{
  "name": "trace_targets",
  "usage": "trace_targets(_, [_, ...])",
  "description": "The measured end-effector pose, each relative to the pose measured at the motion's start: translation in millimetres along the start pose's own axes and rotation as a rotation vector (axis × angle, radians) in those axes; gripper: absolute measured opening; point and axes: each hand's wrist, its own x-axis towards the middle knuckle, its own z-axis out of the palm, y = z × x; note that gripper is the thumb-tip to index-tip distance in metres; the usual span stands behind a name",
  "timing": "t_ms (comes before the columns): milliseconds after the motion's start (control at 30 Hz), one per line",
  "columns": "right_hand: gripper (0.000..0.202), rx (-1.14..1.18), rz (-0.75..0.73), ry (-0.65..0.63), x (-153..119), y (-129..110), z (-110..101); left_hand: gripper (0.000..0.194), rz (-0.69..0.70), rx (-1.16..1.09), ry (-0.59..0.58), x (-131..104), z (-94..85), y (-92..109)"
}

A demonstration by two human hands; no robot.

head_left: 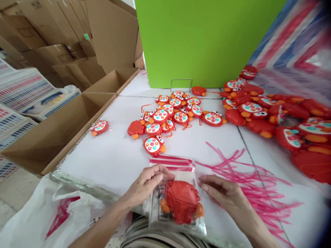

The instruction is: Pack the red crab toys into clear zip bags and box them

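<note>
Brown cartons [23, 32] fill the back left, too many to count, and one green panel [207, 41] stands behind a white table [124, 151]. From the head cam: one red toy [182, 198] with two orange feet showing sits inside a clear bag [186, 174] at the near edge, between two hands. Left hand's [144, 182] fingers are bent over the bag's upper left; right hand's [226, 193] are half curled by its right edge. Can't tell if either actually grips, tbh. Roughly fifteen toys [160, 116] sit mid-table, one loner [100, 127] by an open carton [62, 131]. Right side's uncountable: heaped toys [250, 107], pink strips [261, 189].
</note>
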Motion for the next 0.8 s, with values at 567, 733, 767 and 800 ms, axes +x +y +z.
trace_targets(567, [0.012, -0.055, -0.144, 0.131, -27.0, -30.3, 1.6, 0.015, 0.091, 0.235, 0.238, -40.6, -6.7, 30.1])
trace_targets(733, [0.013, -0.044, -0.09, 0.085, -27.9, -19.9, 3.2, 0.015, 0.094, 0.161, 0.255, -39.6, -12.0, 16.0])
trace_targets(767, [0.013, -0.036, -0.079, 0.077, -28.0, -20.5, 4.1, 0.014, 0.084, 0.13, 0.264, -40.1, -12.3, 14.5])
trace_targets(800, [0.012, -0.029, -0.065, 0.067, -28.0, -21.9, 5.2, 0.013, 0.078, 0.106, 0.272, -40.6, -12.6, 13.5])
